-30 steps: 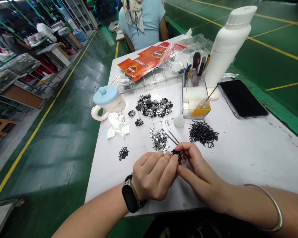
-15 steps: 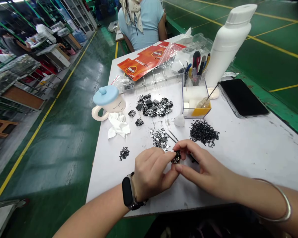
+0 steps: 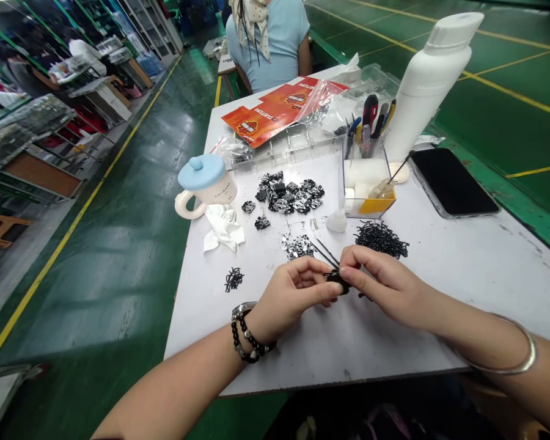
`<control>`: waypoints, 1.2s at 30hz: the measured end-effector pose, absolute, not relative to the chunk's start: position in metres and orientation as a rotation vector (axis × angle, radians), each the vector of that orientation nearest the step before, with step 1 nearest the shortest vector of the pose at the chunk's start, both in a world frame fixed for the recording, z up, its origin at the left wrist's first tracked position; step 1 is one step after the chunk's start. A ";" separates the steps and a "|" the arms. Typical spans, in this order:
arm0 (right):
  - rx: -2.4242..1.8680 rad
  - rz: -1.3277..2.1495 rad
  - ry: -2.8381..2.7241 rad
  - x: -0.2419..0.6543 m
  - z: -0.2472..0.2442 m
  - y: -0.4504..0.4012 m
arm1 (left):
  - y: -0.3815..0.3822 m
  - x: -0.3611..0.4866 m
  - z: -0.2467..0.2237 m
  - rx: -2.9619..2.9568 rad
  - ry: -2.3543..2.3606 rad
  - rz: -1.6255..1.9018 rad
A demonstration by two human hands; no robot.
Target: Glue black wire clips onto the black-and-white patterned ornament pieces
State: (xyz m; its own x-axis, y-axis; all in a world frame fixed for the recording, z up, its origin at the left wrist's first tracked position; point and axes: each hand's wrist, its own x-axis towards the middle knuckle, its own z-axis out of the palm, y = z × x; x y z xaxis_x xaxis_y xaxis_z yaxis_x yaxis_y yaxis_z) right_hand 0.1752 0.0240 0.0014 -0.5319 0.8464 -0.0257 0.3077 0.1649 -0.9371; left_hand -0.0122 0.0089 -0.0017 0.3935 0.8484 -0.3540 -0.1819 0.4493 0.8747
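"Okay, what have you got?"

"A small black piece [image 3: 337,281]. My right grip [image 3: 385,284] is pinched shut on it."

"And your left grip [image 3: 293,293]?"

"It's curled, with the fingertips [image 3: 332,288] just beside the piece. I can't tell if it holds on too."

"Where does the piece lie?"

"Between my two grips, its long side going across. My right is a bit nearer."

"What's around it?"

"Thin tweezers [image 3: 327,253] just past it, and black hooks [image 3: 381,239] close by on the white surface [image 3: 394,342]. The floor [image 3: 96,293] is green."
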 end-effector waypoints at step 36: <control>-1.348 0.798 -2.027 0.176 -0.007 0.071 | 0.012 -0.006 -0.002 0.674 1.104 0.687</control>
